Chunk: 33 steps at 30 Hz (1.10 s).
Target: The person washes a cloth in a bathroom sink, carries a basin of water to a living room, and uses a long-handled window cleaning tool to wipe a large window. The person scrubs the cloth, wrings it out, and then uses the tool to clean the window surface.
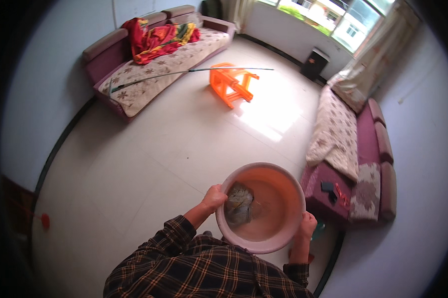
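A round pink plastic basin [279, 208] is held in front of my body, above the tiled floor. My left hand [214, 198] grips its left rim, the thumb over the edge. On the opposite side my right hand [307, 224] is closed on the right rim. Cloudy water [270, 214] covers the bottom of the basin. A wet grey cloth [240, 203] lies bunched in the water, against the left wall. The fingers under the rim are partly hidden.
An orange plastic stool [229, 83] lies tipped over on the floor [145, 156]. A long pole [153, 76] reaches from the left sofa [149, 78] past the stool. The right sofa [328, 182] stands near the basin, bearing small dark objects [327, 187]. A black box [315, 63] is below the window.
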Available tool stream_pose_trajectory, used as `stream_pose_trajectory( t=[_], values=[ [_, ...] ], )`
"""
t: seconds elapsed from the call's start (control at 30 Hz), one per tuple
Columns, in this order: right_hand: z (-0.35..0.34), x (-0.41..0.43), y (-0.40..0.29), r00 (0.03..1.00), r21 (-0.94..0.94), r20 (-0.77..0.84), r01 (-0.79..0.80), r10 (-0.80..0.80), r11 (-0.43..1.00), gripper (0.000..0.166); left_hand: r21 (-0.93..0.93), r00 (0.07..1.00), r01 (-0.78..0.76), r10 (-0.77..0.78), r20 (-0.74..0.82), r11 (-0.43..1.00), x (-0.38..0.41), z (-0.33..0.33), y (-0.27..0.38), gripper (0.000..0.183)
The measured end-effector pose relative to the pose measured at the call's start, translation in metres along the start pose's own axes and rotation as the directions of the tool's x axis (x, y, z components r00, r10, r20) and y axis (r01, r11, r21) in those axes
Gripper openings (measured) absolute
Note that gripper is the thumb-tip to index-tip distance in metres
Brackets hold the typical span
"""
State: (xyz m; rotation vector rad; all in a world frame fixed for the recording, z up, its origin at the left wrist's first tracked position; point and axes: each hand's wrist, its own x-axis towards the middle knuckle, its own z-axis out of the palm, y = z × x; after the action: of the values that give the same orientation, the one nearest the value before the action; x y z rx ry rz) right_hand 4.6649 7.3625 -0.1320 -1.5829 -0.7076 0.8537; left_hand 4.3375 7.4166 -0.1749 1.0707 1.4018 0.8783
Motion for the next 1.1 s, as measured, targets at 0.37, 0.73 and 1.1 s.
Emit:
stream_pose_trajectory(
  t=[0.37,0.73,1.1],
  values=[
    [0.226,0.192,-0.019,0.884,-0.178,0.465,0.041,0.048,0.983,0.025,-0.201,0.859,0.249,-0.312,-0.406,0.947,0.118,-0.061,-0.02,0.031],
    [0.485,0.185,-0.017,0.628,-0.354,0.762,0.201,0.157,0.913,0.025,-0.458,0.592,0.216,-0.489,-0.641,0.862,0.146,-0.196,-0.055,0.03],
    [0.746,0.065,-0.002,0.505,-0.374,0.835,0.228,0.219,0.899,0.026,-0.465,0.408,0.221,-0.515,-0.754,0.857,0.161,-0.422,-0.111,0.023]
  ],
)
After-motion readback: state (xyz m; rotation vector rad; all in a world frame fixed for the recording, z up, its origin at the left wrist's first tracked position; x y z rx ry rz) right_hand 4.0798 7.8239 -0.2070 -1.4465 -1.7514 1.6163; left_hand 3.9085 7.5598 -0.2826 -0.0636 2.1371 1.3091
